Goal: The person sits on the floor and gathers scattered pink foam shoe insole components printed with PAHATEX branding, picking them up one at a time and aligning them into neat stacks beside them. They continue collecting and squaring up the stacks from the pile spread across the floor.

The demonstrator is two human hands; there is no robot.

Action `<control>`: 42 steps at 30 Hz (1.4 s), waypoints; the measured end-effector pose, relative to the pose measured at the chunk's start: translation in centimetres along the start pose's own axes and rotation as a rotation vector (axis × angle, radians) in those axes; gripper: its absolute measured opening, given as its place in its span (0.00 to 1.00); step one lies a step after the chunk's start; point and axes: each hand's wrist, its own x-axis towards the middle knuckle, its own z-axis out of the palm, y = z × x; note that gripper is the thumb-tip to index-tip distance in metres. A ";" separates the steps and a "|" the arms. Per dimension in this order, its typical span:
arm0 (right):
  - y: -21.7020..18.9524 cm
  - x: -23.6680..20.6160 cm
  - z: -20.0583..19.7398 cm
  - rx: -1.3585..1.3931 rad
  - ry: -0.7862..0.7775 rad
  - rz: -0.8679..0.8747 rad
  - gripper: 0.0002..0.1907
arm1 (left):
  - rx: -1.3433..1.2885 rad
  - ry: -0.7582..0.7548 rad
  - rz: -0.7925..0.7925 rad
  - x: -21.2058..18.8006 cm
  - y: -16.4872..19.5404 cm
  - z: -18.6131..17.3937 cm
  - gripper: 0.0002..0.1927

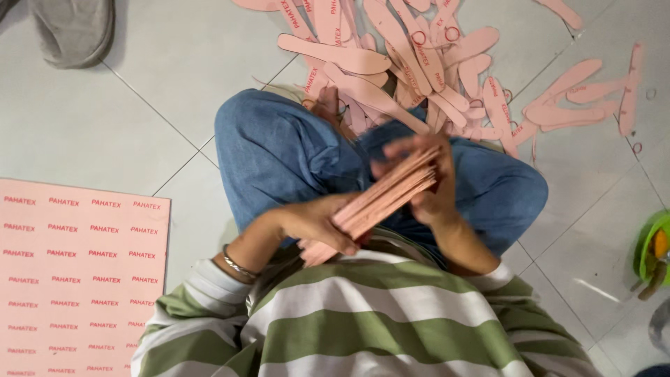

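We sit on the floor [174,63] with our knees up, in blue jeans [279,153] and a green and white striped shirt [363,328]. In the middle of the frame we hold a stack [384,199] of thin pink cut-out shapes over our lap.

Our left hand [317,223] grips the low end of the stack, with the fingers curled around it. Our right hand [426,181] wraps the high end, with the fingers closed over the top edge. A bracelet [237,265] sits on the left wrist.

At the top of the frame lies a big loose pile [419,63] of the same pink shapes. A flat pink sheet [77,272] lies at the lower left. A grey slipper [70,28] is at the upper left, and a green tub [652,248] is at the right edge.

We think the stack could fan out and slide apart, because the pieces are thin and smooth and only the ends are held. If one hand lets go, the pieces may fall into the pile and get mixed up.
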 end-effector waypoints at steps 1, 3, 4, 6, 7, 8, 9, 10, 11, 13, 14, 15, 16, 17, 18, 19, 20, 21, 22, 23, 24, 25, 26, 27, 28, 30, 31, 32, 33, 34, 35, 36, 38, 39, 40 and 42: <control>0.7 -0.7 0.2 0.043 0.045 -0.005 0.33 | -0.044 0.004 0.014 0.3 -0.1 0.5 0.37; 1.3 -1.9 0.1 0.048 0.176 -0.002 0.29 | -0.133 0.006 0.037 0.6 0.3 1.5 0.34; 1.5 -2.3 0.1 0.051 0.241 0.001 0.27 | 0.106 0.209 0.086 0.4 0.6 2.0 0.36; 1.6 -2.7 0.2 0.031 0.307 0.007 0.26 | 0.589 0.599 0.177 -0.1 1.5 3.2 0.39; 1.6 -2.8 0.3 0.022 0.339 0.010 0.26 | 0.653 0.654 0.172 -0.1 1.9 4.0 0.39; 1.5 -2.7 0.5 0.016 0.332 0.009 0.26 | 0.719 0.707 0.169 -0.1 2.3 4.8 0.39; 1.5 -2.7 0.9 0.009 0.323 0.004 0.26 | 0.788 0.760 0.168 -0.1 2.6 5.4 0.39; 1.5 -2.5 1.2 0.004 0.311 0.000 0.26 | 0.793 0.757 0.151 -0.2 2.9 5.5 0.38; 1.4 -2.2 1.5 -0.008 0.298 -0.004 0.28 | 0.796 0.753 0.133 -0.2 3.1 5.5 0.37; 1.2 -1.7 2.2 -0.032 0.274 -0.008 0.31 | 0.759 0.746 0.086 -0.3 3.5 5.4 0.35; 0.9 -1.5 2.5 -0.036 0.260 0.032 0.36 | 0.718 0.744 0.057 -0.4 3.7 5.2 0.35; 0.6 -1.3 2.7 -0.042 0.246 0.070 0.41 | 0.678 0.741 0.030 -0.4 3.8 5.0 0.34; 0.4 -1.2 2.9 -0.049 0.231 0.109 0.46 | 0.663 0.743 0.049 -0.6 4.0 4.9 0.33; 0.1 -1.0 2.9 0.021 0.190 0.114 0.50 | 0.648 0.745 0.068 -1.0 4.2 4.8 0.32; -0.1 -0.8 2.8 0.090 0.153 0.119 0.53 | 0.633 0.744 0.087 -1.4 4.4 4.7 0.31; -0.1 -0.7 2.7 0.158 0.115 0.123 0.57 | 0.598 0.789 0.036 -2.0 4.7 4.4 0.31; -0.3 -0.7 2.3 0.111 0.115 0.118 0.54 | 0.559 0.837 -0.016 -2.9 4.9 3.9 0.32; -0.6 -0.7 1.6 0.065 0.115 0.113 0.51 | 0.518 0.883 -0.068 -4.0 5.1 3.2 0.34; -0.9 -0.9 0.8 0.019 0.118 0.105 0.49 | 0.561 1.038 -0.003 -5.5 5.3 2.0 0.34; -1.0 -1.0 -0.2 -0.116 0.128 0.095 0.43 | 0.603 1.194 0.062 -7.4 5.4 0.6 0.34; -1.0 -1.0 -1.4 -0.251 0.134 0.085 0.38 | 0.729 1.366 0.036 -10.0 5.3 -0.8 0.29; -1.0 -1.2 -2.6 -0.386 0.143 0.074 0.33 | 0.753 1.533 -0.104 -12.0 5.0 -2.8 0.30; -0.8 -1.6 -3.7 -0.485 0.156 0.091 0.29 | 1.041 1.618 0.031 -14.2 4.5 -5.0 0.29; -0.6 -1.8 -4.9 -0.583 0.165 0.106 0.26 | 1.142 1.633 0.021 -16.1 3.9 -7.5 0.28; -0.2 -1.9 -6.1 -0.682 0.173 0.114 0.23 | 1.248 1.647 0.016 -17.7 3.1 -10.1 0.28; 0.9 -2.2 -8.2 -0.768 0.241 0.269 0.22 | 1.334 1.641 -0.192 -19.5 0.3 -14.7 0.28; 1.4 -2.6 -9.0 -0.808 0.274 0.353 0.21 | 1.371 1.632 -0.304 -20.1 -1.6 -16.4 0.28; 1.9 -3.0 -9.6 -0.833 0.274 0.355 0.21 | 1.339 1.620 -0.358 -20.5 -3.5 -17.8 0.29; 2.3 -3.4 -10.2 -0.858 0.274 0.355 0.20 | 1.308 1.608 -0.410 -20.7 -5.2 -19.2 0.30; 2.8 -3.6 -10.6 -0.882 0.269 0.355 0.19 | 1.275 1.600 -0.465 -21.0 -6.9 -20.1 0.31; 3.3 -3.9 -11.0 -0.879 0.279 0.363 0.19 | 1.307 1.620 -0.448 -21.0 -8.6 -20.5 0.30; 3.6 -4.1 -11.3 -0.879 0.293 0.369 0.18 | 1.340 1.638 -0.426 -20.7 -10.0 -20.9 0.30; 3.9 -4.4 -11.9 -0.886 0.303 0.387 0.17 | 1.438 1.680 -0.402 -21.0 -11.8 -21.1 0.32; 3.9 -4.5 -12.0 -0.894 0.305 0.397 0.16 | 1.508 1.701 -0.393 -21.1 -12.3 -21.1 0.36; 4.0 -4.5 -12.2 -0.901 0.309 0.407 0.16 | 1.578 1.720 -0.383 -21.2 -12.7 -21.1 0.39; 4.0 -4.5 -12.4 -0.909 0.311 0.412 0.16 | 1.457 1.709 -0.404 -21.2 -13.1 -20.9 0.36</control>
